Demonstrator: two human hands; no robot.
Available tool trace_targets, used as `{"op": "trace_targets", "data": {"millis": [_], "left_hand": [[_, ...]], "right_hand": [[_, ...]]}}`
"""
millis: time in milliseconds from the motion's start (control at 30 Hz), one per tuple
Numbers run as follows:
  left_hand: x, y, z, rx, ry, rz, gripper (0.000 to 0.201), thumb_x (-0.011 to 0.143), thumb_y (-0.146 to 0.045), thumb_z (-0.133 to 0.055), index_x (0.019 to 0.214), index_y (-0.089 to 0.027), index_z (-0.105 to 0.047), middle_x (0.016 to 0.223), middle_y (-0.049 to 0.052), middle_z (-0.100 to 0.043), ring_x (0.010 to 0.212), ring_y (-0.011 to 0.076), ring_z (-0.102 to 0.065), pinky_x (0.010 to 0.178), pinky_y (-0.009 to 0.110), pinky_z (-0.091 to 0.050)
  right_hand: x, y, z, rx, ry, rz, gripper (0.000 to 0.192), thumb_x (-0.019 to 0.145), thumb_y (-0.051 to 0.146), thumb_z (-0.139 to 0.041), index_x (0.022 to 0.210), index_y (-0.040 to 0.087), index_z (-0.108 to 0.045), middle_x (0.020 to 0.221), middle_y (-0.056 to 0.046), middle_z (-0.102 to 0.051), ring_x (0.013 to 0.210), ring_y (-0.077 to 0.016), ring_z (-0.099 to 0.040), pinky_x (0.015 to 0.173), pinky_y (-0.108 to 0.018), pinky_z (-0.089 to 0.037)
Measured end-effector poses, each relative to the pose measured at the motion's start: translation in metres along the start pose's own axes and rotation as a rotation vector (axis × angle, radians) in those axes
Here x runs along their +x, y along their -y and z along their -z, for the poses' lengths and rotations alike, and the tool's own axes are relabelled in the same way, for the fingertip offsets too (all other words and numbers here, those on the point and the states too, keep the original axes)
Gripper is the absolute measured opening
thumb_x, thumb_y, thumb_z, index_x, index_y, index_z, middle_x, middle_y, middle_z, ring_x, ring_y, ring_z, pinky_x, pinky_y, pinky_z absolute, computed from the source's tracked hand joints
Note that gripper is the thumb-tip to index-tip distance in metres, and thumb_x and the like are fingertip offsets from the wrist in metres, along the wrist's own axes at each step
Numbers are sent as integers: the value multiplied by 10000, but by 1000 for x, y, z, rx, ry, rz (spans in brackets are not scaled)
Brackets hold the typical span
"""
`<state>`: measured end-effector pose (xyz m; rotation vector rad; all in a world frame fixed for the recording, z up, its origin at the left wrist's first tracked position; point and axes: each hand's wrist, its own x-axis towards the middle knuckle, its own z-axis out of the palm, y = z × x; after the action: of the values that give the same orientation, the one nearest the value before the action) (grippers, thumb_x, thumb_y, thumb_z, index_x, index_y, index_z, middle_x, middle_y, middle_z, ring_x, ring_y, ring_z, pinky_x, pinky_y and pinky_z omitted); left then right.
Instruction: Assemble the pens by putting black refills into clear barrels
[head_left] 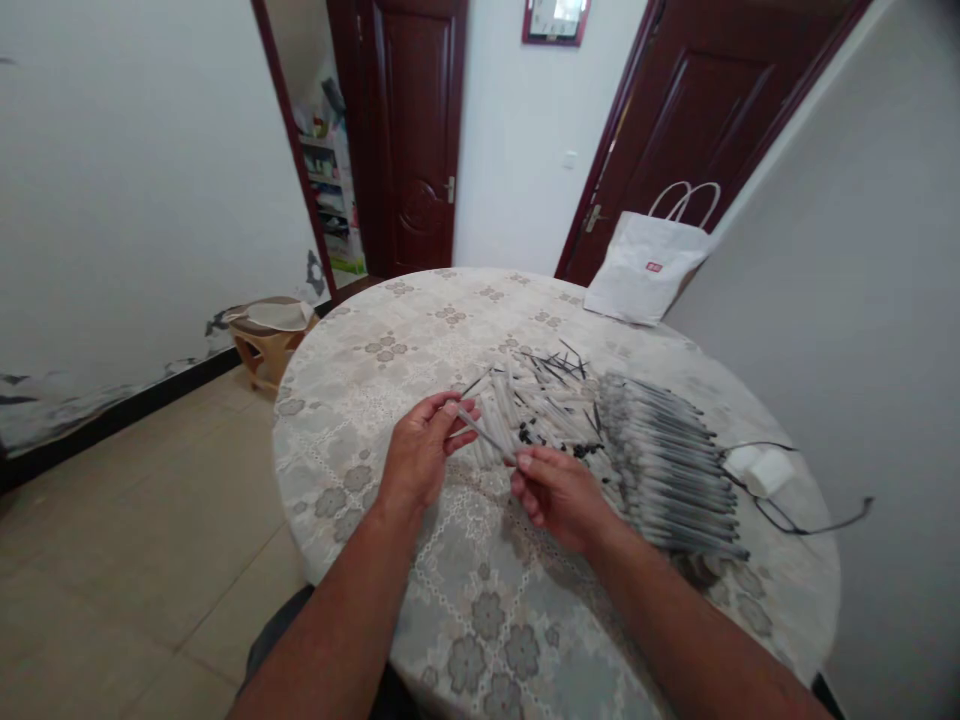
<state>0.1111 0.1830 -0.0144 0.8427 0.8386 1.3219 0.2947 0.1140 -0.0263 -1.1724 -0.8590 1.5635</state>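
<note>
We hold a slender pen (486, 433) left of the pen stack (675, 465), our left hand (425, 442) and right hand (561, 492) each pinching one end. Loose tubes (504, 402) lie just left of the stack, eyeglasses (832, 527) right of it, a white bag (643, 270) beyond it.

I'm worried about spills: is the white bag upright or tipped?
Upright: the bag stands on the table, its handles looping above it. Its contents are hidden.

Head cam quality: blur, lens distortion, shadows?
Head view throughout: soft, fine detail lost on the held pen and stacked pens; the door behind the bag leans, likely wide-angle distortion; diffuse shadow on the tablecloth below the right hand.
</note>
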Motion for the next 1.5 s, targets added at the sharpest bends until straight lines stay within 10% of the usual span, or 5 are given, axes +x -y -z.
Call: {"op": "trace_targets", "data": {"millis": [300, 633, 933, 1200, 1500], "left_hand": [[0, -1, 2, 494, 342, 63, 420, 801, -459, -766, 1092, -159, -722, 963, 92, -776, 856, 247, -748, 819, 402, -619], [3, -3, 1, 649, 281, 33, 424, 777, -526, -734, 1002, -167, -723, 934, 94, -780, 869, 268, -747, 753, 365, -616], [18, 6, 16, 1137, 125, -188, 394, 829, -496, -591, 1056, -209, -735, 1033, 92, -772, 951, 284, -722, 886, 398, -550], [16, 19, 22, 1324, 228, -350, 392, 874, -411, -537, 1135, -194, -731, 1142, 142, -737, 1034, 311, -692, 964, 424, -506], [15, 31, 25, 1494, 365, -444, 402, 896, -293, -549, 1242, -162, -706, 1273, 164, -698, 1195, 335, -617, 1065, 447, -424]], "right_hand": [[-19, 32, 3, -1128, -67, 554, 133, 963, 253, -580, 1021, 207, -691, 861, -12, -717, 781, -144, -633, 711, -247, -415], [-51, 93, 89, -1634, -395, 619, 140, 977, 208, -575, 1004, 174, -708, 980, -86, -674, 991, -218, -574, 920, -322, -421], [-38, 116, 178, -1919, -685, 270, 214, 963, 221, -564, 1077, 190, -742, 1077, -125, -689, 1054, -255, -562, 970, -337, -396], [-33, 108, 162, -1872, -699, 255, 278, 970, 166, -510, 1140, 158, -730, 1128, -147, -703, 1110, -262, -575, 999, -345, -389], [8, 70, 65, -1806, -343, 352, 314, 1006, 185, -435, 1221, 129, -657, 1167, -161, -687, 1106, -243, -609, 987, -318, -407]]}}
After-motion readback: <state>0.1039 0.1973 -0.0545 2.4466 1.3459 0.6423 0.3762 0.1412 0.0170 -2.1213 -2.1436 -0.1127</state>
